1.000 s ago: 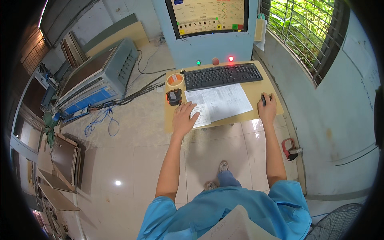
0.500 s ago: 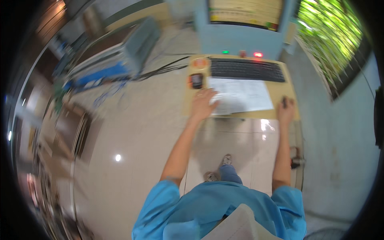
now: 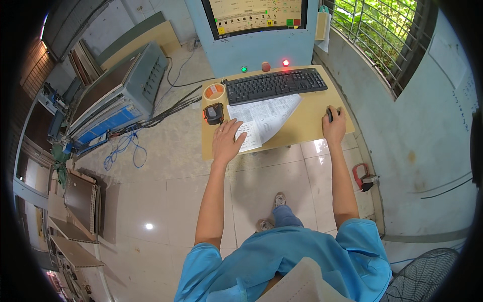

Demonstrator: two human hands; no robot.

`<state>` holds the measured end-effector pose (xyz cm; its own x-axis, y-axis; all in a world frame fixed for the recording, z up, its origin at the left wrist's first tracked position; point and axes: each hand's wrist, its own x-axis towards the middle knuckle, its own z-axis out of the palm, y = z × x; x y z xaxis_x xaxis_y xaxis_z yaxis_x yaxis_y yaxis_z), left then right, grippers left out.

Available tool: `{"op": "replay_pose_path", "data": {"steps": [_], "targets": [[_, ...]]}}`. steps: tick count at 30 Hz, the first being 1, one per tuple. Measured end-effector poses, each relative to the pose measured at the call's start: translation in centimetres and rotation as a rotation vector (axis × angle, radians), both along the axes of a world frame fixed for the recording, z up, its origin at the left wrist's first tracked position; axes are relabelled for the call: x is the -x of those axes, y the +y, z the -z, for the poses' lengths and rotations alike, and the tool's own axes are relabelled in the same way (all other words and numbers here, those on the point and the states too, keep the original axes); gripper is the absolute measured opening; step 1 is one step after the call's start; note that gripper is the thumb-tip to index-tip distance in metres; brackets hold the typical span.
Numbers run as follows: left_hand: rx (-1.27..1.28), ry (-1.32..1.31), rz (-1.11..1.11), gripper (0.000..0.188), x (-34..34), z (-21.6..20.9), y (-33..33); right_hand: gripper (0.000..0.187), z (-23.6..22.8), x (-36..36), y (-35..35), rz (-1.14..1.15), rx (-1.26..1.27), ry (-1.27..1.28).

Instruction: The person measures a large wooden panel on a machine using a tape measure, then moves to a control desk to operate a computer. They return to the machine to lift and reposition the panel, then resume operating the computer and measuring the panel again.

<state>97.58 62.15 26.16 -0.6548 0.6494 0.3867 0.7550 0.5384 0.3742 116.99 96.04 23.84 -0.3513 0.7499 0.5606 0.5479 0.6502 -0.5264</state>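
My left hand [image 3: 228,141] lies with fingers spread at the left edge of some printed sheets of paper [image 3: 272,117], on a wooden shelf [image 3: 308,111]. Just beyond its fingertips sits a black and orange tape measure [image 3: 214,114], with a roll of tape [image 3: 214,91] behind it. My right hand [image 3: 334,126] is wrapped over a small black computer mouse [image 3: 330,115] at the shelf's right side. Behind the papers, a black keyboard [image 3: 276,85] spans the back of the shelf.
A blue cabinet with a lit screen [image 3: 259,17], a green light [image 3: 244,69], a red button [image 3: 265,66] and a red light [image 3: 286,63] rises behind the shelf. A long machine [image 3: 113,100] and cables [image 3: 166,117] stand left. A fan [image 3: 425,277] is at lower right.
The view has turned, so the shelf and both hands appear farther left and the picture is sharper. The paper's right side is now folded or curled over. My right hand stays on the mouse.
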Motion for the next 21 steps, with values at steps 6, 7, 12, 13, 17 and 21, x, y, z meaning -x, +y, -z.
{"op": "replay_pose_path", "data": {"steps": [6,7,12,13,17,21], "targets": [[0.019,-0.003,-0.004,0.048,0.11,-0.02,-0.01,0.04,0.17,0.0,0.14,-0.003,-0.01,0.008],[0.009,0.005,0.003,0.048,0.1,-0.04,-0.01,0.04,0.14,-0.01,0.12,-0.007,-0.005,0.006],[0.001,-0.005,0.0,0.048,-0.05,-0.1,-0.08,0.041,0.07,-0.02,0.01,-0.011,0.002,-0.002],[0.002,-0.008,0.001,0.048,-0.05,-0.09,-0.08,0.041,0.06,-0.03,0.03,-0.02,0.001,0.0],[-0.003,0.006,0.003,0.048,0.09,0.01,-0.02,0.042,0.05,-0.07,0.12,-0.035,-0.009,-0.007],[0.005,0.012,0.005,0.047,0.2,0.13,0.02,0.042,0.05,-0.09,0.14,-0.042,-0.016,-0.001]]}}
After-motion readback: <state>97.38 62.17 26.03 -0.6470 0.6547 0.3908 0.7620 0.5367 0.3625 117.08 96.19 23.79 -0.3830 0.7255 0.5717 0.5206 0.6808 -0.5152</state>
